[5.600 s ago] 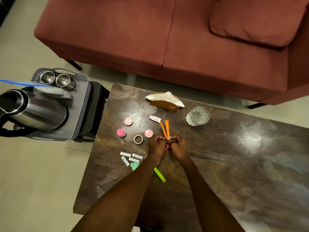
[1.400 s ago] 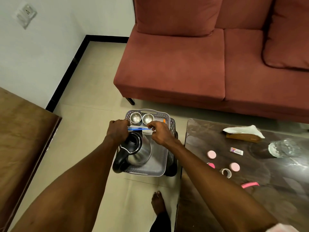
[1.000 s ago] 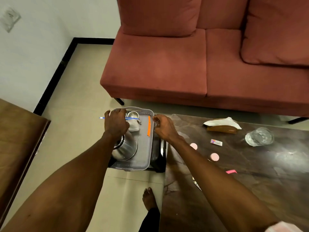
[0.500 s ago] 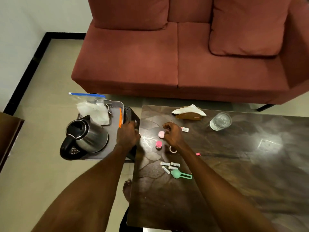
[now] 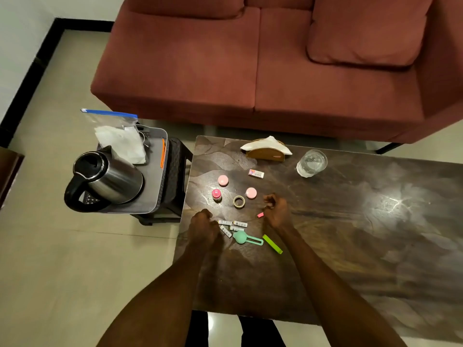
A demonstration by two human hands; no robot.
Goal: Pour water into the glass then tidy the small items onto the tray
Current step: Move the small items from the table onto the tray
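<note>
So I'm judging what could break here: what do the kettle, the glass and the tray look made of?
The kettle: likely polished steel, mirror-like reflections, with a black, probably plastic handle. The glass: clear glass or plastic, see-through wall; cannot tell which. The tray: matte grey, probably plastic, with perforated rim.

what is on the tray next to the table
The tray holds a steel kettle, a clear zip bag and orange strips along its right rim. The bag hides most of what lies behind it.

Glossy dark stone-look table (image 5: 350,234), shiny steel kettle (image 5: 112,179), clear glass (image 5: 312,162), matt red cloth sofa (image 5: 225,71).
</note>
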